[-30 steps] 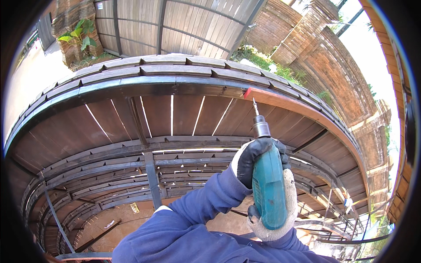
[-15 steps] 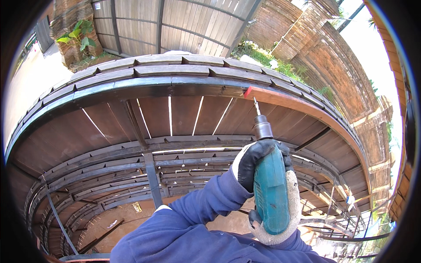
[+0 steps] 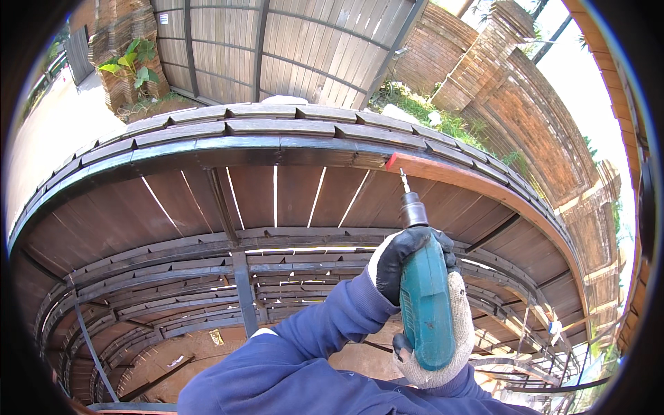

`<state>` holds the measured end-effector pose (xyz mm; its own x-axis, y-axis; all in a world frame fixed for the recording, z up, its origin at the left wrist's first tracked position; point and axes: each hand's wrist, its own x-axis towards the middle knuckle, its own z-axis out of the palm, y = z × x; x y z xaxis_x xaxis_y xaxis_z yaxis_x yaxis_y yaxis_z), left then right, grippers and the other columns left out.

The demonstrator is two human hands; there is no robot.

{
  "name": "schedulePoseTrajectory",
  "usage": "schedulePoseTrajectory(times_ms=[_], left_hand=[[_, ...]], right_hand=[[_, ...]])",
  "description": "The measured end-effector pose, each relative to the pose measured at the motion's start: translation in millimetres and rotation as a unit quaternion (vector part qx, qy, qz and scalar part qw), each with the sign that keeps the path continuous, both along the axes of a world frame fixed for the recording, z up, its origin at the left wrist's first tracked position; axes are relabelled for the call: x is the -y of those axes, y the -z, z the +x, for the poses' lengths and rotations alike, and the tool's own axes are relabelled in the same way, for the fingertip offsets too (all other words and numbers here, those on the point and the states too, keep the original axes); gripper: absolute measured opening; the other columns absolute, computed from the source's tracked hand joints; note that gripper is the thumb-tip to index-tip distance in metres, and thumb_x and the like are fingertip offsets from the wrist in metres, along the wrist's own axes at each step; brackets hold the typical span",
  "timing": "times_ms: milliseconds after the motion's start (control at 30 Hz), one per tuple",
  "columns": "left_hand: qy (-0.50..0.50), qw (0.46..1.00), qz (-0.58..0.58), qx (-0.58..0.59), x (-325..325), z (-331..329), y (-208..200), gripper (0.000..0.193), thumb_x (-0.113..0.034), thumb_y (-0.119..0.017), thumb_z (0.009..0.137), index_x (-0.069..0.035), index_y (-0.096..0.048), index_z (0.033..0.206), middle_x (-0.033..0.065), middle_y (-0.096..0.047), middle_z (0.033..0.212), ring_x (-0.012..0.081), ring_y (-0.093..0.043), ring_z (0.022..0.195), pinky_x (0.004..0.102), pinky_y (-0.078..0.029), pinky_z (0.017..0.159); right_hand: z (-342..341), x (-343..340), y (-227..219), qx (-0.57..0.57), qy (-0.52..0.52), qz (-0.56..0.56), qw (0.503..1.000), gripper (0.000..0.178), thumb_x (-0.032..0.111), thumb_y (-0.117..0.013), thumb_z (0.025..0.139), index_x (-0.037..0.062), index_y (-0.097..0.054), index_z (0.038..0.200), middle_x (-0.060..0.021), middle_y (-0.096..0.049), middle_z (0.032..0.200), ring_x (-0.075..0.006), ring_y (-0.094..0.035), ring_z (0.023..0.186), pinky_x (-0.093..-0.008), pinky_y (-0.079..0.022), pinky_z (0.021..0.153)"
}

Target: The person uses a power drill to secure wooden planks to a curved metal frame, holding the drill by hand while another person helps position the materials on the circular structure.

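Both gloved hands are closed around a drill [image 3: 427, 304], which stands between them and points away from the person. The left hand [image 3: 398, 266] wraps its front end, just behind the chuck [image 3: 413, 209]; the right hand [image 3: 463, 332] holds it lower down, palm along its right side, thumb showing at its left.

Beyond both hands, the bit [image 3: 406, 182] reaches the lower edge of a board [image 3: 477, 185], near its red end; whether the tip touches, I cannot tell. The board curves off to the right of the hands. Ahead and left of them runs a dark rim [image 3: 207, 153], with brown planks [image 3: 297, 197] below it. A post [image 3: 243, 290] stands left of the left hand.
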<state>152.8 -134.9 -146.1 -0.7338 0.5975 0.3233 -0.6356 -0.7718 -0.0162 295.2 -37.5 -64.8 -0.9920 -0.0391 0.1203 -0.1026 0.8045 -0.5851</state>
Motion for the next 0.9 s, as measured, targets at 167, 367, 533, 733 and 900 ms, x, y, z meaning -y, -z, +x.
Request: schedulePoseTrajectory(times_ms=[167,367,533,733,900], left_hand=[[-0.040,0.999,-0.002,0.011,-3.5,10.3,1.8,0.043,-0.031,-0.069,0.093,0.003,-0.059,0.118,0.0154,-0.066,0.104,0.0276,-0.068,0.096,0.0472,-0.058,0.092],[0.000,1.000,0.007,-0.002,-4.3,0.9,3.2,0.044,-0.029,-0.071,0.092,0.004,-0.059,0.118,0.0155,-0.066,0.102,0.0281,-0.067,0.095,0.0463,-0.058,0.092],[-0.052,0.998,-0.028,0.022,-3.9,5.5,-6.0,0.046,-0.031,-0.072,0.091,0.004,-0.059,0.118,0.0155,-0.067,0.102,0.0271,-0.068,0.096,0.0462,-0.058,0.091],[-0.037,0.997,-0.062,0.035,-4.5,4.8,-6.1,0.052,-0.039,-0.076,0.084,0.002,-0.063,0.113,0.0169,-0.067,0.104,0.0301,-0.069,0.098,0.0518,-0.059,0.091],[-0.056,0.997,-0.057,0.006,-1.6,4.2,-0.2,0.054,-0.039,-0.075,0.086,0.003,-0.062,0.116,0.0187,-0.067,0.107,0.0310,-0.069,0.099,0.0525,-0.059,0.092]], right_hand=[[0.8,-2.5,4.1,0.020,-0.012,-0.068,0.997,0.092,0.016,-0.085,0.066,-0.0007,-0.039,0.144,-0.0141,-0.060,0.119,-0.0251,-0.064,0.103,-0.0371,-0.053,0.092],[-2.0,-0.9,10.6,-0.043,-0.023,-0.113,0.992,0.103,0.012,-0.084,0.066,-0.0018,-0.030,0.153,-0.0159,-0.057,0.133,-0.0254,-0.062,0.117,-0.0376,-0.052,0.099],[1.6,-0.6,7.7,-0.025,0.007,-0.174,0.984,0.105,0.009,-0.083,0.066,-0.0025,-0.029,0.155,-0.0175,-0.054,0.139,-0.0272,-0.059,0.125,-0.0381,-0.049,0.104],[7.9,4.0,5.6,-0.035,0.055,-0.126,0.990,0.101,0.006,-0.081,0.066,-0.0026,-0.032,0.154,-0.0177,-0.054,0.139,-0.0275,-0.059,0.125,-0.0374,-0.048,0.106],[1.5,21.2,2.3,0.010,0.094,-0.257,0.962,0.103,0.007,-0.080,0.067,-0.0022,-0.029,0.156,-0.0181,-0.055,0.138,-0.0265,-0.059,0.124,-0.0370,-0.049,0.104]])
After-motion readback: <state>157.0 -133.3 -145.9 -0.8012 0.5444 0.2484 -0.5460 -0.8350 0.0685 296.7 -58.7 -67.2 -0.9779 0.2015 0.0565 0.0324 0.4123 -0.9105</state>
